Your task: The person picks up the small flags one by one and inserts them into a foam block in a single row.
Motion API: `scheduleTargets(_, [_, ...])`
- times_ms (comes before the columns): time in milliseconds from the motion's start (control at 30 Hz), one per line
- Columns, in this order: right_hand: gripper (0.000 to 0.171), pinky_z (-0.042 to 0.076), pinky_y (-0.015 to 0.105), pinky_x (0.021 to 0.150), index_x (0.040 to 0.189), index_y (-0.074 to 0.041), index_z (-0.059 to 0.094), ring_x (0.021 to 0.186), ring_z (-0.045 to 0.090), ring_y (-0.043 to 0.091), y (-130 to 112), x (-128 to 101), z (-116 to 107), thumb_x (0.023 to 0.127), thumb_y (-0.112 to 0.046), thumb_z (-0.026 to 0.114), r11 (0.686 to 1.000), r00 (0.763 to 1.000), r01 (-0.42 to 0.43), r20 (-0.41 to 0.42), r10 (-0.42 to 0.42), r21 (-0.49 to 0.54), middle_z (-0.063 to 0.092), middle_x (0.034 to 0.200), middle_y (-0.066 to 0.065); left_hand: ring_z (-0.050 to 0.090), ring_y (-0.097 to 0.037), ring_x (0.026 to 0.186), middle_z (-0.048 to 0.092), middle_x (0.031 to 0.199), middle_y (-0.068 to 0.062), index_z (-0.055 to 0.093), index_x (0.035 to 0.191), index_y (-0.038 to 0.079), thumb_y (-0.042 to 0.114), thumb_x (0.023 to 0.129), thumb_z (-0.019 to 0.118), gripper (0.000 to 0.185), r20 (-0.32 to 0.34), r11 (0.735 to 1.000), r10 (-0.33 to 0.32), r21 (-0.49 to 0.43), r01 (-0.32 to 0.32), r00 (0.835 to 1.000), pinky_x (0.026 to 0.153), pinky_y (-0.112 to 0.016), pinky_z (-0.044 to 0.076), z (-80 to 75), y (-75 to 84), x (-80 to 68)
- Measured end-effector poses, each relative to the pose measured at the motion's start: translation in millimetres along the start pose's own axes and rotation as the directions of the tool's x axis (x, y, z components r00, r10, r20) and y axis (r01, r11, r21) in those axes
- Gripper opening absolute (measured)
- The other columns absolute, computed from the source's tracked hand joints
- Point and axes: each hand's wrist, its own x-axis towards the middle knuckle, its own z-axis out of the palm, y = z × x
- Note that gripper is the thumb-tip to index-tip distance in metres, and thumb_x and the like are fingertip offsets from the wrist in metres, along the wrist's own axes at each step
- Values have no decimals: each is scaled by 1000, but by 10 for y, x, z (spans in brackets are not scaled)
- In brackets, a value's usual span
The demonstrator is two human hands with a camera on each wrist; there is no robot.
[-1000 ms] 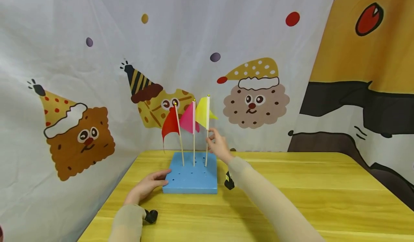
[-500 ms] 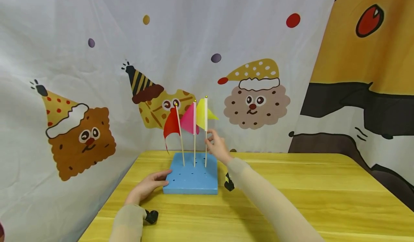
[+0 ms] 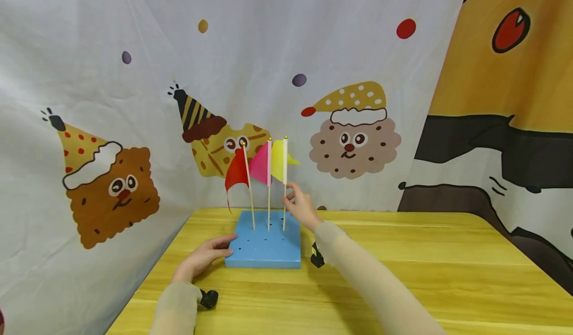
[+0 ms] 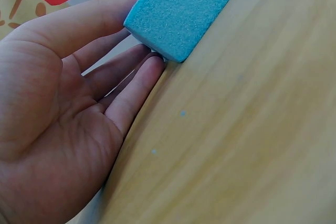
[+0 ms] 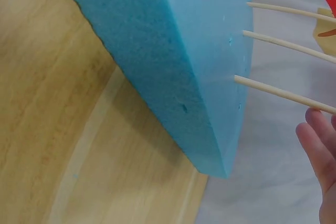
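Observation:
A blue foam board lies on the table with three small flags on thin sticks standing in it. From left to right they are a red flag, a pink flag and a yellow flag. The red one leans left. My right hand pinches the yellow flag's stick just below the cloth; part of that hand falls outside the right wrist view. At the board's left side, my left hand rests with extended fingers touching its edge.
Several small holes dot the board's top around the sticks. The wooden table extends to the right. Behind it hangs a pale cloth backdrop printed with cartoon biscuits. A small black device sits at each wrist.
The yellow flag has come down a little and shifted slightly left, its stick now nearly upright, with my right hand moving along. My left hand and the board have stayed in place.

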Motion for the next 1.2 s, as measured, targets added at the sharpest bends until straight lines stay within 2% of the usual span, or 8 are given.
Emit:
scheduleTargets(133, [44, 54, 32, 53, 139, -6, 42, 73, 67, 38, 12, -3, -15, 99, -17, 56, 1000, 1000, -10, 14, 11, -4, 67, 98, 17, 29, -40, 139, 34, 152, -20, 42, 148, 6, 20, 95, 63, 58, 0, 1000, -7, -16, 7, 1000, 111, -53, 27, 16, 10, 15])
scheduleTargets(333, [44, 54, 31, 56, 140, -12, 44, 76, 69, 32, 76, -48, -84, 99, -21, 58, 1000, 999, -28, 27, 29, -14, 67, 97, 10, 28, -39, 140, 34, 152, -17, 44, 147, 8, 21, 95, 65, 58, 4, 1000, 2, -17, -2, 1000, 111, -54, 25, 62, 2, 83])
scheduleTargets(467, [49, 55, 33, 59, 142, -12, 43, 82, 68, 33, 201, -127, -215, 98, -28, 59, 999, 998, -42, 40, 42, -3, 66, 99, 9, 28, -40, 140, 34, 152, -18, 44, 147, 8, 21, 94, 65, 58, 9, 1000, 15, -18, -15, 1000, 111, -54, 25, 89, -3, 132])
scheduleTargets(633, [60, 55, 39, 64, 144, -9, 42, 88, 66, 37, 464, -278, -526, 96, -42, 59, 995, 994, -96, 51, 97, -22, 64, 105, 12, 27, -40, 140, 33, 152, -19, 43, 147, 7, 21, 94, 65, 59, 24, 1000, 18, -26, -17, 1000, 111, -53, 25, 116, -10, 181])
scheduleTargets(900, [58, 52, 54, 71, 142, -7, 43, 92, 64, 42, 791, -562, -1116, 98, -42, 56, 982, 985, -171, 5, 172, -82, 61, 109, 19, 26, -41, 140, 33, 153, -19, 41, 148, 6, 21, 95, 63, 59, 31, 1000, 18, -11, -17, 999, 111, -55, 25, 93, 12, 199])
scheduleTargets(1000, [57, 53, 53, 70, 140, -7, 44, 91, 64, 42, 900, -658, -1283, 97, -41, 57, 976, 981, -192, -21, 191, -104, 61, 110, 19, 26, -42, 140, 33, 153, -20, 41, 148, 5, 20, 95, 63, 59, 21, 1000, 19, -8, -19, 1000, 111, -56, 24, 87, -1, 163])
scheduleTargets(1100, [54, 54, 46, 67, 138, -7, 47, 90, 65, 40, 991, -754, -1439, 97, -39, 59, 966, 977, -211, -45, 206, -150, 62, 109, 18, 28, -41, 139, 32, 153, -20, 40, 148, 5, 21, 96, 62, 59, 4, 1000, 5, -19, -5, 1000, 111, -54, 27, 90, -26, 112])
scheduleTargets(1200, [54, 54, 40, 66, 135, -5, 49, 87, 66, 36, 1063, -843, -1614, 96, -40, 60, 951, 978, -206, -68, 196, -231, 63, 109, 19, 28, -41, 139, 27, 154, -22, 35, 150, 1, 19, 99, 58, 58, -8, 997, 2, -80, -2, 1000, 109, -50, 31, 77, -40, 68])
